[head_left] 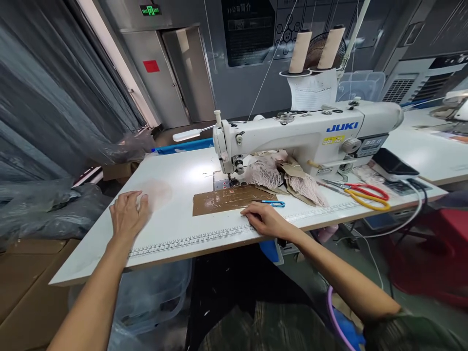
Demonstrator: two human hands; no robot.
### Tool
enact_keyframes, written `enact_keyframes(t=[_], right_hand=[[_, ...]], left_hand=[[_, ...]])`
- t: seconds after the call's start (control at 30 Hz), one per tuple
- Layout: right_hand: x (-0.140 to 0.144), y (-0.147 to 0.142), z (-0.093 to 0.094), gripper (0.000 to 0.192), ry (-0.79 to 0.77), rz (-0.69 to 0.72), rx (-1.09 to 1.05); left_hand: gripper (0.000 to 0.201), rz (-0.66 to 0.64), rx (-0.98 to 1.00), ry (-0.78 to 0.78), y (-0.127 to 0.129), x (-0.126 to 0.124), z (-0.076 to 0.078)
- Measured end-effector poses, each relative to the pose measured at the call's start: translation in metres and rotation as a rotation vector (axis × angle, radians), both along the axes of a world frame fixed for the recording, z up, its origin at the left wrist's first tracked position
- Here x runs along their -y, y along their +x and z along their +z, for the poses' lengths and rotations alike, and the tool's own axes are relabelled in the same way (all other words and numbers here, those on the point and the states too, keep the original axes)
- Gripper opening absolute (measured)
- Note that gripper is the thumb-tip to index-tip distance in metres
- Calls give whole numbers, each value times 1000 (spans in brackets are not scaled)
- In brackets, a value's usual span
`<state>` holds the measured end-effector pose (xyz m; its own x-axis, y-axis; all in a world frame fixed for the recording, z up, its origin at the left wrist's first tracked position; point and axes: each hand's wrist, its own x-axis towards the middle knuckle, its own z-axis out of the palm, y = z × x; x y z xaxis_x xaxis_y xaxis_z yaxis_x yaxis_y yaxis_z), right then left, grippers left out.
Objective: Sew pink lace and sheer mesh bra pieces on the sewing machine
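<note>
White table (175,229) is filling the middle of the frame, with grey curtains hanging at the upper left and a grey door behind. A printed ruler strip is running along the table's near edge. The left hand (127,214) is lying flat and open at the centre left, palm down, its fingers resting on a faint, pale pink mesh piece (158,192) that is almost see-through against the white top. The right hand (266,219) is resting low at the centre, fingers loosely curled on the table edge beside a brown card (230,199); whether it is gripping anything cannot be told. The card is lying flat before the needle, scratched and shiny. Blue snips (273,203) are lying just beyond the right fingers. A white sewing machine (310,134) is standing behind, reading "JUKI" in blue, with a yellow label too small to read. Pink net fabric (278,175) is bunching under its arm. Scissors (365,194) with red and yellow handles are lying at the right. Two thread cones (316,48) are standing at the top, and a green exit sign (150,9) is glowing at the upper left.
</note>
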<state>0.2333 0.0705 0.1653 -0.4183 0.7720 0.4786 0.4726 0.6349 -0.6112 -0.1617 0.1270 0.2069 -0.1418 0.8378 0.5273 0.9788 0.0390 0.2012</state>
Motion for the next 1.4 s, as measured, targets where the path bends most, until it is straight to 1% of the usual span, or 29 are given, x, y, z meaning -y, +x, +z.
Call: enact_keyframes(t=[0.2,0.37,0.5,0.63,0.7,0.8,0.87,0.93,1.0,1.1,1.17,1.23,1.33,1.4], right_hand=[[0,1,-2,23,3,5,-7],[3,2,0,23,6,8,4],[3,0,1,23,26,19,-28],[7,0,-1,26,70,12,-77],[9,4,1,30,129,-17,-80],[2,18,12,33,220,-101,28],[-12,28,23,33,257,-188,93],[-34,34,32,31,268,-282,115],[-59,35,36,31,235,-358,153],[-92,31,34,37,121,-437,275],[-104,30,34,30,49,-455,349],[-106,32,37,27,3,-459,354],[-92,40,48,38,-71,-434,314],[-77,44,56,46,-147,-367,336]], left_hand=[[47,53,100,54,-2,-5,1],[43,49,190,139,-11,-8,1],[46,26,179,199,-13,-9,0],[48,-4,129,243,-8,-5,2],[46,-22,124,241,-5,-3,4],[43,-46,112,235,-2,0,4],[43,-74,82,247,-2,-1,3],[43,-113,51,255,-2,-1,0],[42,-130,45,249,-3,-1,-1],[39,-103,55,228,-1,1,-1],[37,-107,41,231,1,3,-1],[35,-145,25,245,2,4,-2],[36,-211,34,276,1,7,-4],[38,-226,55,265,-1,7,-6]])
